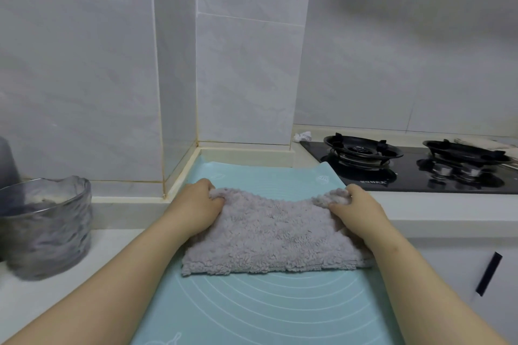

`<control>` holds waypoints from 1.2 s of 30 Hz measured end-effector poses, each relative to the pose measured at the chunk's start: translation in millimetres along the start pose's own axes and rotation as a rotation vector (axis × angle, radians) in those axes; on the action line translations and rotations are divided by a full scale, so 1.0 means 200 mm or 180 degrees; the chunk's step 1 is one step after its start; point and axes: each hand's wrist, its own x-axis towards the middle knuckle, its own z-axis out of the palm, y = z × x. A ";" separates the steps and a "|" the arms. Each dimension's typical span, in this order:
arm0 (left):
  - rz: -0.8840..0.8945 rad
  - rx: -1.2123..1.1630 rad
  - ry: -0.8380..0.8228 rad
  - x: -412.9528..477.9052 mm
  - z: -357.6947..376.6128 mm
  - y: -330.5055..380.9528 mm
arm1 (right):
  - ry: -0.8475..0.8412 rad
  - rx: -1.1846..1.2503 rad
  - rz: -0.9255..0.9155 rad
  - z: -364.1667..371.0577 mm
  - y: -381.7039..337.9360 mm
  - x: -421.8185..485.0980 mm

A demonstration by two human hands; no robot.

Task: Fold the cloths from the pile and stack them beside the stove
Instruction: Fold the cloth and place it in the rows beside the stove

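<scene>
White marbled tiles back a pale kitchen counter (pixel 437 209) with a teal silicone mat (pixel 263 305) spread on it. On that mat the left hand (pixel 197 209) pinches the far left corner of a fluffy grey cloth (pixel 269 235), thumb and fingers curled into the pile. Opposite it the right hand (pixel 357 209) grips the far right corner the same way, fingers bunched into the fabric. Both corners are raised a little (the far edge sags between them), while the near edge of the cloth lies flat on the mat. Beyond the right hand, a black glass stove (pixel 414 168) with two burners sits just beside the mat's far right corner. A small white crumpled thing (pixel 302 136) lies at the stove's back left corner. Left of the mat, well apart from the cloth, stands a rippled glass bowl (pixel 46 227) holding grey fabric.
</scene>
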 end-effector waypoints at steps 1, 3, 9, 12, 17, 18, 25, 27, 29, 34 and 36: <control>-0.0005 -0.0307 0.0110 -0.02 -0.02 0.01 | -0.0018 0.0212 -0.0088 -0.02 -0.02 -0.01; -0.0063 -0.0977 0.0323 -0.03 -0.05 0.03 | -0.0139 0.0607 -0.0182 -0.05 -0.04 -0.03; 0.0130 -0.0961 0.0678 -0.05 -0.05 0.01 | 0.0142 0.1276 -0.0292 -0.10 -0.06 -0.08; 0.0198 -0.0924 0.0861 -0.04 -0.07 0.00 | 0.0419 0.1517 -0.0303 -0.10 -0.05 -0.07; -0.0035 -0.1789 0.0697 -0.02 -0.10 -0.02 | 0.0556 0.1975 -0.0169 -0.10 -0.06 -0.08; -0.0067 -0.1954 0.0690 -0.02 -0.11 -0.02 | 0.0546 0.2237 -0.0067 -0.11 -0.07 -0.09; -0.0186 -0.2055 0.0923 -0.04 -0.14 0.00 | 0.0290 0.3303 0.0088 -0.16 -0.10 -0.10; -0.0271 -0.1904 0.0938 -0.04 -0.13 0.00 | 0.0530 0.2946 -0.0166 -0.14 -0.10 -0.10; -0.0346 -0.2021 0.0851 -0.03 -0.13 -0.01 | 0.0732 0.2483 -0.0384 -0.13 -0.09 -0.10; -0.0376 -0.2372 -0.0583 -0.05 -0.15 -0.02 | 0.0732 0.1587 -0.0396 -0.08 -0.07 -0.09; -0.0199 -0.1609 -0.1202 -0.08 -0.15 -0.03 | 0.0171 0.0835 -0.0170 -0.05 -0.06 -0.10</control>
